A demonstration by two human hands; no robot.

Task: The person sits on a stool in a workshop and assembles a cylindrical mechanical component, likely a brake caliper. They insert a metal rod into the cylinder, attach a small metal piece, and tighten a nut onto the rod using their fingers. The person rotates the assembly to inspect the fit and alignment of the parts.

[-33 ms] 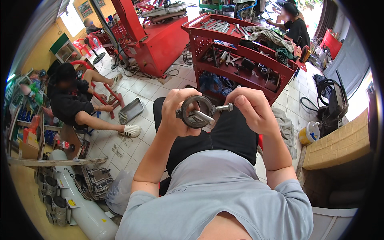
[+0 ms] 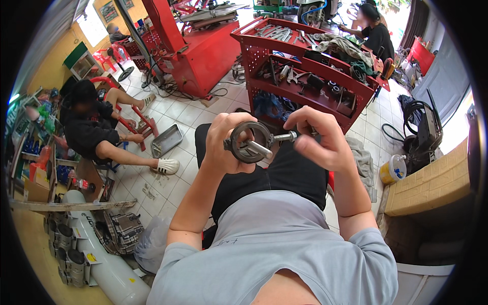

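Observation:
My left hand (image 2: 223, 145) is wrapped round a dark metal ring clamp (image 2: 234, 144), held up above my lap. A bright metal rod (image 2: 260, 148) sticks out through the ring's opening toward me. From the clamp's right side a bolt (image 2: 284, 136) points to the right, its head outermost. Just right of that bolt head is my right hand (image 2: 325, 145), fingers curved and thumb held apart from them. It appears to be off the bolt; a small dark patch inside the curled fingers is too unclear to name.
Ahead stands a red tool cart (image 2: 305, 66) with wrenches and rags. A seated person (image 2: 94, 117) is at left beside a grey metal tray (image 2: 166, 141). Right lie a yellow-and-white bucket (image 2: 393, 169) and a padded yellow bench (image 2: 429, 178). A red lift (image 2: 201, 61) rises behind.
My right hand's fingers have spread from the thumb and come away beside the bolt head. My left hand and the clamp have stayed in place.

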